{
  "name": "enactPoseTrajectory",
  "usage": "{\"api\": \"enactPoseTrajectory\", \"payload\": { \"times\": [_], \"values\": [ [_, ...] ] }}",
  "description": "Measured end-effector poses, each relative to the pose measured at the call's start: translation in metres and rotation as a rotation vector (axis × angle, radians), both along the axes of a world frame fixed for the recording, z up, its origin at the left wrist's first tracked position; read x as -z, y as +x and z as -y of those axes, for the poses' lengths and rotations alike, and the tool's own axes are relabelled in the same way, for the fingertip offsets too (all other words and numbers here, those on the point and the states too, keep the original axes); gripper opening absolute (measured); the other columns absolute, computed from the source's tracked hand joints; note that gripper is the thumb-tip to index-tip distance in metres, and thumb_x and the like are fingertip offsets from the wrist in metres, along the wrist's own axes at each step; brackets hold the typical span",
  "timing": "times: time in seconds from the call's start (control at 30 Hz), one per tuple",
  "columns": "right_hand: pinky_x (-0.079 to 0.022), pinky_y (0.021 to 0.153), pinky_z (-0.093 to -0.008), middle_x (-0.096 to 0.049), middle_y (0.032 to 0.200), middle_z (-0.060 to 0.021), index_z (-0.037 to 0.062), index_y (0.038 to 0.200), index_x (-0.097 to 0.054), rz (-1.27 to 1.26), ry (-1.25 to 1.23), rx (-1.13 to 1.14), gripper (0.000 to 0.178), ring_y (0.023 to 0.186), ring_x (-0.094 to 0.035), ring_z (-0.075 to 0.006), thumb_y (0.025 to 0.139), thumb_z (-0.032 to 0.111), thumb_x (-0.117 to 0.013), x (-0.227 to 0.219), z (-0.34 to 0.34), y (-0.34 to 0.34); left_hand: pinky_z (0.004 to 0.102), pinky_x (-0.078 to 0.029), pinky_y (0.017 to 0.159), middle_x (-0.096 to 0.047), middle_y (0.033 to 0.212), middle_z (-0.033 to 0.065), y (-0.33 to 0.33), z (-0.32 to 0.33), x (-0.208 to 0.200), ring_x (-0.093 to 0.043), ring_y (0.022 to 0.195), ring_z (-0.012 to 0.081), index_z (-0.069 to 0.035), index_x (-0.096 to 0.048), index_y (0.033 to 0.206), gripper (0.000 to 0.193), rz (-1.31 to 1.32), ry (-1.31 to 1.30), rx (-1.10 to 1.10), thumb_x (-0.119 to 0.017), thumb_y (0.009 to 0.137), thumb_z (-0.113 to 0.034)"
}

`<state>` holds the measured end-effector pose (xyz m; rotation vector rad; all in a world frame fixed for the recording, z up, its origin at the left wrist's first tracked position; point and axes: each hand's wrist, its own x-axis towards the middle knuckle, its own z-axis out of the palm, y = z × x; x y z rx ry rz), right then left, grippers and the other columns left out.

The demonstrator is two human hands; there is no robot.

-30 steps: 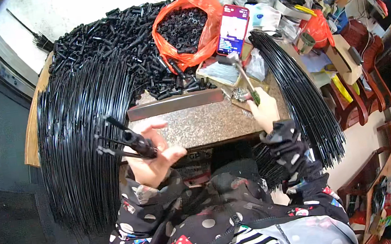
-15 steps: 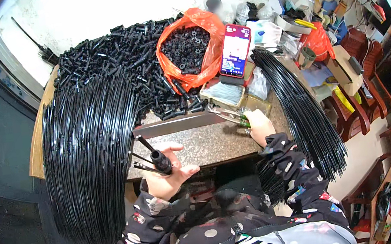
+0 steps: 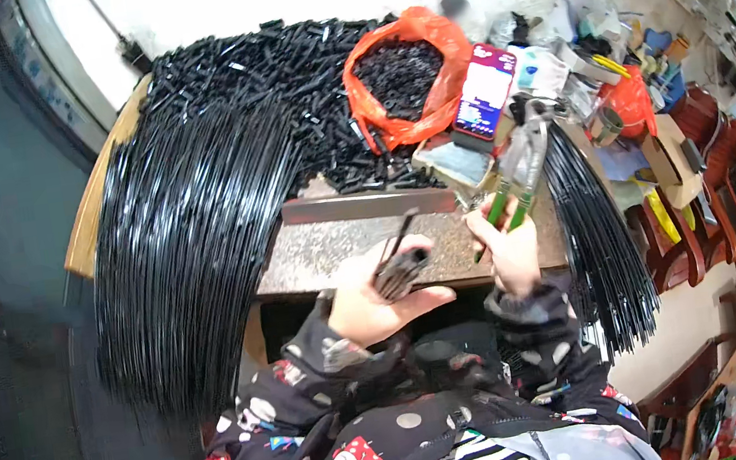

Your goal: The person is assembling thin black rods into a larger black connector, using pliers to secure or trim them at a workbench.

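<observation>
My left hand (image 3: 364, 301) holds a black plastic tubular fitting (image 3: 404, 272), thumb along one side. A thin dark rod sticks up from it; the fitting is blurred by motion. In my right hand (image 3: 514, 252) is a pair of pliers (image 3: 524, 156) with green handles and grey metal jaws. The pliers stand upright, jaws pointing away from me, and the handles are spread apart. Both hands are over the near edge of the speckled tabletop (image 3: 324, 255). The fitting and the pliers do not touch.
Long black rods (image 3: 188, 255) are heaped at the left, with another bundle (image 3: 601, 244) at the right. Behind lie a pile of black fittings (image 3: 243, 78), an orange bag (image 3: 358, 90) of small black parts, a propped phone (image 3: 486, 91) and a metal bar (image 3: 365, 205).
My left hand has moved right, turning the fitting. My right hand has lifted the pliers from lying toward the left to upright. The view has shifted a little.
</observation>
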<state>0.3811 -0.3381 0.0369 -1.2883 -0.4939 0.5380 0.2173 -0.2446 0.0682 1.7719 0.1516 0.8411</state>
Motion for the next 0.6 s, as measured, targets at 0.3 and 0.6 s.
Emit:
{"api": "enactPoseTrajectory", "payload": {
  "times": [0.3,0.6],
  "values": [
    [-0.043,0.064,-0.0237,-0.053,0.074,-0.0036,0.0036,0.086,-0.044,-0.116,0.221,-0.277,0.038,0.067,-0.052,-0.0105,0.066,0.016,-0.074,-0.039,0.016,-0.09,0.0185,-0.042,0.059,-0.056,0.079,-0.0008,-0.01,0.024,0.006,-0.048,0.068,0.0024,0.001,-0.05,0.104,0.056,0.031,-0.449,0.072,-0.08,0.06,-0.018],
    [-0.045,0.069,-0.0244,-0.056,0.08,-0.006,0.0008,0.086,-0.047,0.022,0.283,-0.302,0.02,0.073,-0.055,-0.012,0.074,-0.001,-0.063,-0.044,0.02,-0.099,0.033,-0.043,0.085,-0.048,0.071,-0.0036,-0.02,0.029,0.002,-0.054,0.066,0.0058,0.007,-0.038,0.118,0.065,0.149,-0.479,0.092,-0.073,0.064,-0.002]
  ]
}}
